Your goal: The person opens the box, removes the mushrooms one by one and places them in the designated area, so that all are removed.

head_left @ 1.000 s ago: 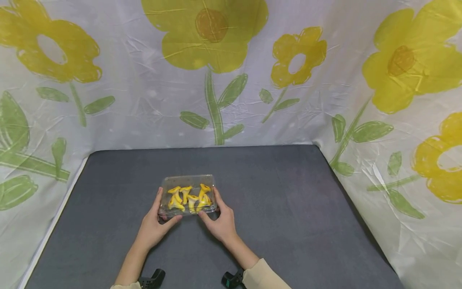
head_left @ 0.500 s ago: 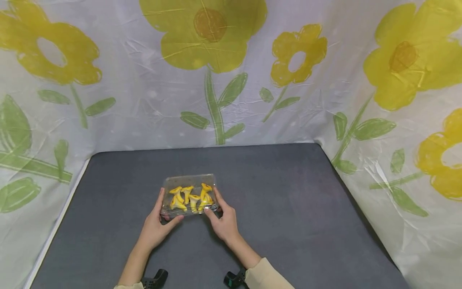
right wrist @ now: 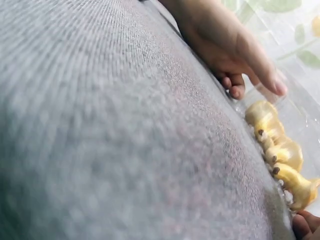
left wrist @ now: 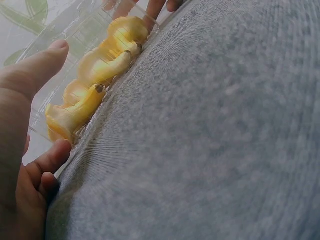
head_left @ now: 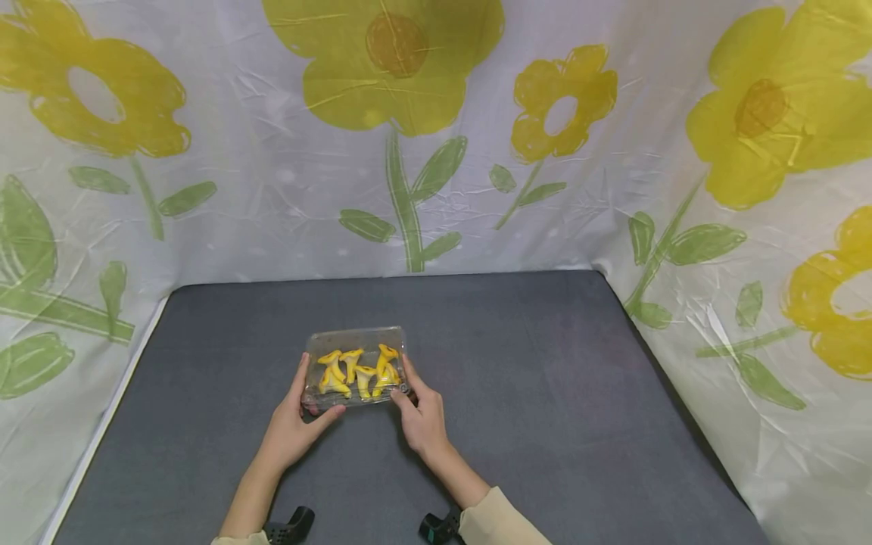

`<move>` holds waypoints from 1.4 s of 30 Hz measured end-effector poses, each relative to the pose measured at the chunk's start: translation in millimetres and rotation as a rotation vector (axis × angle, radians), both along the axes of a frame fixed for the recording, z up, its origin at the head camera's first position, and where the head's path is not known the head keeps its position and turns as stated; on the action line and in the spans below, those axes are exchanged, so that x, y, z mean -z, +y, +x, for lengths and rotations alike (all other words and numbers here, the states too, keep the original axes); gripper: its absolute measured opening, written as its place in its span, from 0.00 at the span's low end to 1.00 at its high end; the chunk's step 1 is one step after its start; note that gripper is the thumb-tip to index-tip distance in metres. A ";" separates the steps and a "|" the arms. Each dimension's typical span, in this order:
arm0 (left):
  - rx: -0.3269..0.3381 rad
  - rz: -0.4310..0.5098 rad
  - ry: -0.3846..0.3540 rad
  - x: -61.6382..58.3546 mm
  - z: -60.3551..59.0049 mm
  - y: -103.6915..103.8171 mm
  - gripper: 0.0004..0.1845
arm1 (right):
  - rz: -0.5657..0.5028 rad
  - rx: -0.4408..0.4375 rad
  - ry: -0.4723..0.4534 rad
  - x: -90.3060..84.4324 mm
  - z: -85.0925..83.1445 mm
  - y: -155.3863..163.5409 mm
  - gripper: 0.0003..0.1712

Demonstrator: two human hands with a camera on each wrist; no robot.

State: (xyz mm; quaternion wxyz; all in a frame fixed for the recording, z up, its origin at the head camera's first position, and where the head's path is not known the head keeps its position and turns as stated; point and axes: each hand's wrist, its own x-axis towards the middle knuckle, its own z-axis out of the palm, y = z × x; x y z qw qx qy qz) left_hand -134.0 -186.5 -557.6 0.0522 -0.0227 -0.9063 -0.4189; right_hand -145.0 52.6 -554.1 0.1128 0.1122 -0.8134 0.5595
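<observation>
Both hands are on the box here. The left hand [head_left: 293,431] has its thumb hooked over the near left corner and its fingers curled along the left end, so it's gripping that side. The right hand [head_left: 422,420] mirrors it on the right end, thumb pressing the near right corner, fingers wrapped up the side. Neither hand is wide open, they're both closed loosely around the clear plastic box [head_left: 356,337].

The box sits flat on the dark grey counter [head_left: 545,393], a bit left of the middle and closer to the person than to the back edge. Inside are a handful of yellow mushroom-shaped pieces [head_left: 357,372], lying jumbled against each other. From the left wrist view you can see them [left wrist: 95,75] pressed against the clear wall, with the left thumb [left wrist: 30,75] right at the lid's edge.

If this is about popping the lid, which is my guess, I'd say go easy: that thin plastic flexes a lot, so squeeze the corners rather than the middle, keep the bottom pinned on the counter, and lift evenly from both ends so the pieces don't jump out.

Around the counter hangs a white cloth [head_left: 272,189] with big yellow flowers and green leaves. Cream sleeves [head_left: 500,518] show at the bottom.
</observation>
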 end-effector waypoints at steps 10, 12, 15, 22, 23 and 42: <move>0.017 -0.002 0.003 0.1 1.2 1.8 0.61 | -0.045 0.028 -0.031 -6.0 5.2 -5.4 0.33; 0.014 0.000 0.001 1.1 1.5 2.2 0.61 | -0.057 0.030 -0.062 -7.1 6.8 -6.3 0.33; 0.010 -0.007 0.001 3.0 1.8 2.4 0.61 | -0.057 0.034 -0.102 -8.6 8.4 -7.2 0.33; 0.007 -0.013 0.010 2.3 1.6 2.9 0.61 | -0.039 0.056 -0.138 -12.7 8.0 -8.9 0.32; 0.007 -0.014 0.010 1.8 1.5 3.0 0.61 | -0.037 0.057 -0.147 -14.0 8.0 -9.3 0.33; -0.020 -0.014 0.004 -1.4 1.4 -1.5 0.61 | 0.004 -0.003 0.031 -6.8 -3.6 8.6 0.25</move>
